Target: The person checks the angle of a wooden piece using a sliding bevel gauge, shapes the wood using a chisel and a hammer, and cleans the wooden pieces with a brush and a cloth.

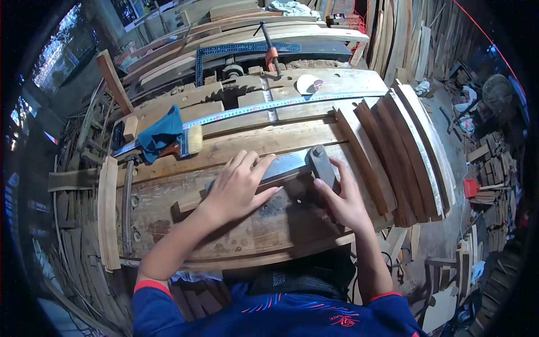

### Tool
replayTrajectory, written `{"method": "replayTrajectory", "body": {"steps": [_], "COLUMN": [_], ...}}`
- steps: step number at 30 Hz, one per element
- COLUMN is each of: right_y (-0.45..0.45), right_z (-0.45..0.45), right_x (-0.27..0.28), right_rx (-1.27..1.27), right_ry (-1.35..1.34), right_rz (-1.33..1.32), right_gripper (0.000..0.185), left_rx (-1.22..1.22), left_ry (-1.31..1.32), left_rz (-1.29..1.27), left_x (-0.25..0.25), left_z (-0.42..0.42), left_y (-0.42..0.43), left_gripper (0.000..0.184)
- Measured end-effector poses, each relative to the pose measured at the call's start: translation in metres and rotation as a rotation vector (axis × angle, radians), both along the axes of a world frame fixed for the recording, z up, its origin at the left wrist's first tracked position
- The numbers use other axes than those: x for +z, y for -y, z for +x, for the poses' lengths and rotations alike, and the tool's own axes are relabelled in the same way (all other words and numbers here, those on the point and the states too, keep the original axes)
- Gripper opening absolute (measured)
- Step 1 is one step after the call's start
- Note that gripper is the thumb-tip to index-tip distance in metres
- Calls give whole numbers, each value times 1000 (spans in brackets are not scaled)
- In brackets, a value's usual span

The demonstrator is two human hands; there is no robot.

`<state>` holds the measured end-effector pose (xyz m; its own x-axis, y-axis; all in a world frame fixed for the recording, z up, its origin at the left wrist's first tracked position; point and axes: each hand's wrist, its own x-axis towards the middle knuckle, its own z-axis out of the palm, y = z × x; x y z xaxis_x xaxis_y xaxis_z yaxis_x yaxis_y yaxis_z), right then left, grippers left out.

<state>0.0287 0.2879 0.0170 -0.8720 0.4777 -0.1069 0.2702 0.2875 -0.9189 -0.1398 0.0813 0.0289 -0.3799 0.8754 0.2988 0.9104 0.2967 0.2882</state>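
Left hand [241,182] grasps the shiny, flat metal blade [289,164]; right hand [343,199] grips the dark, blocky head [322,167].

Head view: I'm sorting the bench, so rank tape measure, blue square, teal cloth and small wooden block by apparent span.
Largest to smallest:
tape measure
blue square
teal cloth
small wooden block

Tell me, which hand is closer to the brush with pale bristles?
Left. The left hand is right of the brush, nearer the person; the right hand is farther right, at the dark block.
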Motion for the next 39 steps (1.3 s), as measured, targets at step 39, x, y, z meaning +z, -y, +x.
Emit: {"method": "replayTrajectory", "body": {"steps": [39], "right_y": [-27], "right_z": [7], "right_x": [-12], "right_rx": [172], "right_ry": [-81], "right_rz": [-413], "right_gripper": [68], "left_rx": [110], "left_ry": [-98], "left_rz": [11], "left_x": [-23], "left_z": [11], "left_y": [7], "left_gripper": [51]}}
